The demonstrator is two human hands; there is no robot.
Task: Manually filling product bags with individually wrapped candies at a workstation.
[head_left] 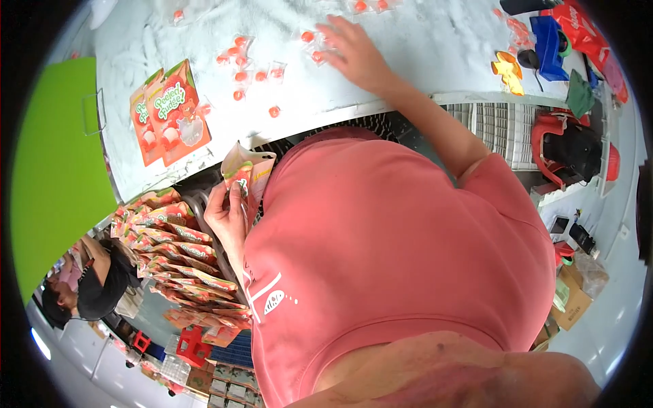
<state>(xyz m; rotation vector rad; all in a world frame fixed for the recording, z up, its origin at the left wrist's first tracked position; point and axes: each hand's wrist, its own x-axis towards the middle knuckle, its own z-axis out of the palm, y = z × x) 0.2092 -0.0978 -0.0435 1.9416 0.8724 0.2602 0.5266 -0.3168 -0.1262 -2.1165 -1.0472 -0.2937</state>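
Note:
My left hand grips an orange-and-white candy pouch just off the table's near edge. The pouch's top gapes; its inside cannot be made out. My right hand reaches over the table with fingers spread, its fingertips close to a few clear-wrapped red candies. Whether they touch is hard to tell. More wrapped candies lie loosely scattered to the left of that hand. Two flat printed pouches overlap on the table's left part.
Rows of upright pouches fill a dark crate at my left. A green panel stands beyond the white table. A blue bin and yellow item sit far right. A person is at lower left.

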